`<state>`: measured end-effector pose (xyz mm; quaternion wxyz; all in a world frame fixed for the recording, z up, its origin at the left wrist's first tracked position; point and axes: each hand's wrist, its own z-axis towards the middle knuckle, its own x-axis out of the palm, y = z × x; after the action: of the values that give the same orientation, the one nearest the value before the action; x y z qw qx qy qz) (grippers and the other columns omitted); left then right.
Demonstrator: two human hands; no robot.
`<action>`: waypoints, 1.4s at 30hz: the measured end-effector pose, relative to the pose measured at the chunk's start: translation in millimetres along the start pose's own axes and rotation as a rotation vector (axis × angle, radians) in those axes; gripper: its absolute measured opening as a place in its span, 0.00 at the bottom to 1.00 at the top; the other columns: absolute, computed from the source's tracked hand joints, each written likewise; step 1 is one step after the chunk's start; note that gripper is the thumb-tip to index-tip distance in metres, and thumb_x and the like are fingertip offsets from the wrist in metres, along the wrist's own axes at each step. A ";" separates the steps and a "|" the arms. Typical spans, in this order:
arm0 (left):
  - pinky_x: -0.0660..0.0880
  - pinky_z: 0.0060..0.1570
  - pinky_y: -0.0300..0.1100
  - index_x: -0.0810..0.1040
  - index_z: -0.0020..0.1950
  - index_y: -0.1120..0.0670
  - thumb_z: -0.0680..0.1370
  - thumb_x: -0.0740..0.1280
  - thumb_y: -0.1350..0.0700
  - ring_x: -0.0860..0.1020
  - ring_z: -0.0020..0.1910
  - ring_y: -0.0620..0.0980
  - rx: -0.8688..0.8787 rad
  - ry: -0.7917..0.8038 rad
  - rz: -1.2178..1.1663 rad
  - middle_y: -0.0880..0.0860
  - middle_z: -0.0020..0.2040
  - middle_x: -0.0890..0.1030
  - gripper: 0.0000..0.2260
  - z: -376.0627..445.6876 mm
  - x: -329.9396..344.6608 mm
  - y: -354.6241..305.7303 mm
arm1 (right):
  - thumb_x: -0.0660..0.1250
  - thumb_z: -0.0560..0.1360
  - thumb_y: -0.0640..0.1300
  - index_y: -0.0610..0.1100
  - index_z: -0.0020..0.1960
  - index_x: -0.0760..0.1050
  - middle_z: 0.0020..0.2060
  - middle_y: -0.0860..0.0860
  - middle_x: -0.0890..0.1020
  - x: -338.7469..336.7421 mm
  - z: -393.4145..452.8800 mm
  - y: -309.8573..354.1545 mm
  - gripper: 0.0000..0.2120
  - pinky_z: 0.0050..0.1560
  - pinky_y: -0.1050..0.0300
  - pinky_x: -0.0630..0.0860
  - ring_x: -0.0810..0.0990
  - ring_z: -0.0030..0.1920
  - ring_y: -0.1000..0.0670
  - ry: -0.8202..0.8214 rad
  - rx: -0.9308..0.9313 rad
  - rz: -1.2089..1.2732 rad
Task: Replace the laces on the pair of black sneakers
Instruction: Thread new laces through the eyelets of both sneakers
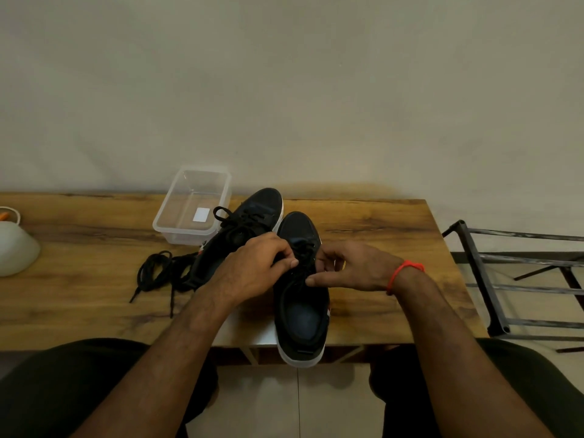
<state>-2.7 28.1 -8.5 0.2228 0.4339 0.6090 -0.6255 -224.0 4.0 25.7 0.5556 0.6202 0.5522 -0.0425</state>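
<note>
Two black sneakers sat on the bench (363,222), toes pointing away toward the wall. Near sneaker (300,298) ran lengthwise straight out from the person, heel hanging over the bench's near edge; far sneaker (243,229) lay just left of it, angled, already laced. Both hands met over the near sneaker's eyelet row: left hand (252,270) pinched its lace (304,257) from the left side, right hand (354,267) pinched it from the right, forefinger stretched along the shoe. Lace sat directly between the hands, so both were equally close. Judged mid-lacing on the second shoe. Loose black laces (158,273) lay coiled on the bench left of the far sneaker. Clear tub (177,222) behind had a blank white sticker; no brand or text was readable anywhere
</note>
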 end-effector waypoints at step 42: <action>0.76 0.48 0.42 0.79 0.52 0.47 0.83 0.62 0.46 0.77 0.48 0.42 -0.078 -0.233 0.049 0.41 0.52 0.75 0.08 -8.3 29.9 0.9 | 0.66 0.77 0.35 0.41 0.42 0.76 0.40 0.59 0.75 29.7 -3.9 -32.2 0.06 0.45 0.67 0.73 0.75 0.43 0.59 -0.232 -0.306 -0.029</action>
<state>-15.4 43.3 -32.4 0.3239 0.3641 0.5919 -0.6420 -238.3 18.4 -13.3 0.7025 0.5113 0.4936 -0.0373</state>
